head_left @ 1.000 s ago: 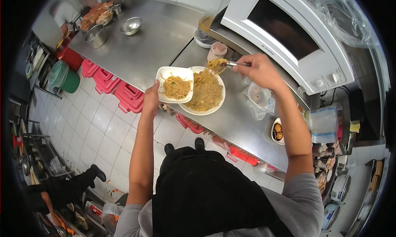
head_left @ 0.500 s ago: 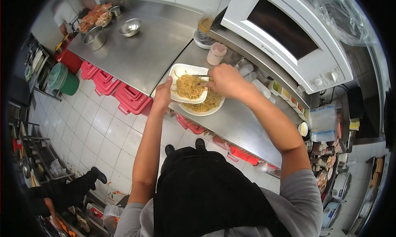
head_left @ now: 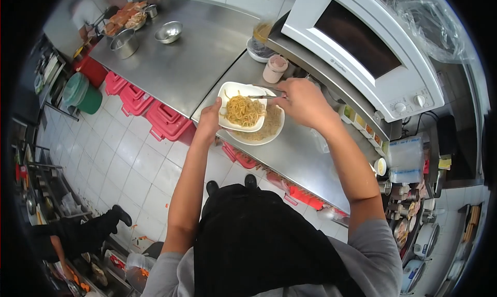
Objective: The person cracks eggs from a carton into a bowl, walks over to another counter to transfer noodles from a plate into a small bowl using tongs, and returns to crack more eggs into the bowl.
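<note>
My left hand (head_left: 210, 118) grips the left edge of a white square bowl (head_left: 228, 91) that holds a mound of noodles (head_left: 243, 111). Metal tongs (head_left: 269, 92) are in my right hand (head_left: 298, 100), their arms apart above the bowl's right side. Beneath and to the right of the bowl, a round white plate (head_left: 280, 122) with more noodles rests on the steel counter, partly covered by the bowl and my right hand.
A white microwave (head_left: 331, 43) stands on a shelf at the right, with a pink-lidded jar (head_left: 275, 69) near it. Metal bowls (head_left: 169, 32) sit on the back counter. Red lidded bins (head_left: 166, 120) are below. Another person's leg (head_left: 103, 223) shows at lower left.
From over the large plate, the tongs brought noodles into the square bowl and have now let them go. The bowl has shifted right, and its mound is bigger.
</note>
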The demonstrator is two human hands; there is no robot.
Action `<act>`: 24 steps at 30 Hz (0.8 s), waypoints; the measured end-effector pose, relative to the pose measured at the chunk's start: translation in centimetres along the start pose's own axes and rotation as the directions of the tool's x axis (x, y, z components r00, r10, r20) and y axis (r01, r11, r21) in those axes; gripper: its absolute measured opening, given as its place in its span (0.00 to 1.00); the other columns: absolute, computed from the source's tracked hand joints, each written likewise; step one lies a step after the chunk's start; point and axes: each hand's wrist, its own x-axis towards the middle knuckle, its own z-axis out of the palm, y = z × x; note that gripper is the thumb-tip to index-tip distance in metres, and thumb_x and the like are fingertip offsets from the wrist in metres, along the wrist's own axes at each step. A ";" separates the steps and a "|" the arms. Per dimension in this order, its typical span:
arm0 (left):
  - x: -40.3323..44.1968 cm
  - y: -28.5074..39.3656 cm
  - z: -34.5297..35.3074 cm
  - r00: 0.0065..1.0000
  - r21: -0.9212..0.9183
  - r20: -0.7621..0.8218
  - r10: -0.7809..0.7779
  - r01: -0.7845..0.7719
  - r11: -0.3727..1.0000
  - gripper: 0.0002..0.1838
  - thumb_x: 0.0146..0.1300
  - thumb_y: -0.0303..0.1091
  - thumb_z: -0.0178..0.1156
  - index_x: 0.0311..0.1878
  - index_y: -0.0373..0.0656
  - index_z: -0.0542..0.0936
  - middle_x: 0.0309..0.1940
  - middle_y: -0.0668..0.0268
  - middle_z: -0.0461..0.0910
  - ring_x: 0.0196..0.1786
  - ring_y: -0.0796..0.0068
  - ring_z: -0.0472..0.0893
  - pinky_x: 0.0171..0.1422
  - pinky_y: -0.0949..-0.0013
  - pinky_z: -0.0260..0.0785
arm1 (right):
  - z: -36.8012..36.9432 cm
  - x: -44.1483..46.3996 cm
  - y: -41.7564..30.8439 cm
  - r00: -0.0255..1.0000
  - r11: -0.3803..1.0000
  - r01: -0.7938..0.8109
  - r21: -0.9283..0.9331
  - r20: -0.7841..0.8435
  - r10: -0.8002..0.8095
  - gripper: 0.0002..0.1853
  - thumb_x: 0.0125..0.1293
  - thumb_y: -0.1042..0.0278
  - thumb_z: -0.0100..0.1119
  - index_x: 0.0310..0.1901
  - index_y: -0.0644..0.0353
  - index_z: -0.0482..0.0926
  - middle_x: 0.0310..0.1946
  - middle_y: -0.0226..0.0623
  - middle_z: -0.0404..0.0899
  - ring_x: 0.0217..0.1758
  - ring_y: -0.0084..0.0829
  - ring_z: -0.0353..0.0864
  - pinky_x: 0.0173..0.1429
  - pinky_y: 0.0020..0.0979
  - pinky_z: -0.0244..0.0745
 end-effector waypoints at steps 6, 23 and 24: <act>-1.1 1.3 0.7 0.999 -0.020 -0.029 0.035 -0.035 0.999 0.30 0.76 0.50 0.48 0.57 0.24 0.74 0.47 0.48 0.81 0.45 0.59 0.86 0.38 0.59 0.83 | 2.6 -3.7 4.6 0.991 0.985 -0.133 0.111 0.037 0.130 0.15 0.58 0.61 0.67 0.40 0.65 0.85 0.37 0.53 0.84 0.42 0.51 0.84 0.48 0.45 0.78; -1.0 2.0 -0.5 0.996 0.080 -0.038 0.085 -0.082 0.993 0.30 0.78 0.49 0.43 0.58 0.25 0.73 0.48 0.50 0.82 0.44 0.60 0.86 0.40 0.63 0.83 | 1.6 -2.7 5.0 0.977 0.979 0.040 0.202 -0.212 0.004 0.11 0.62 0.64 0.64 0.39 0.63 0.85 0.30 0.51 0.82 0.33 0.51 0.81 0.39 0.43 0.74; -1.1 2.1 -0.4 0.995 0.081 -0.036 0.089 -0.086 0.993 0.30 0.78 0.49 0.43 0.58 0.25 0.73 0.48 0.50 0.82 0.44 0.60 0.86 0.40 0.63 0.83 | 0.5 -2.4 4.5 0.977 0.989 0.063 0.130 -0.208 -0.035 0.11 0.63 0.64 0.64 0.40 0.64 0.85 0.30 0.51 0.82 0.33 0.51 0.81 0.40 0.43 0.74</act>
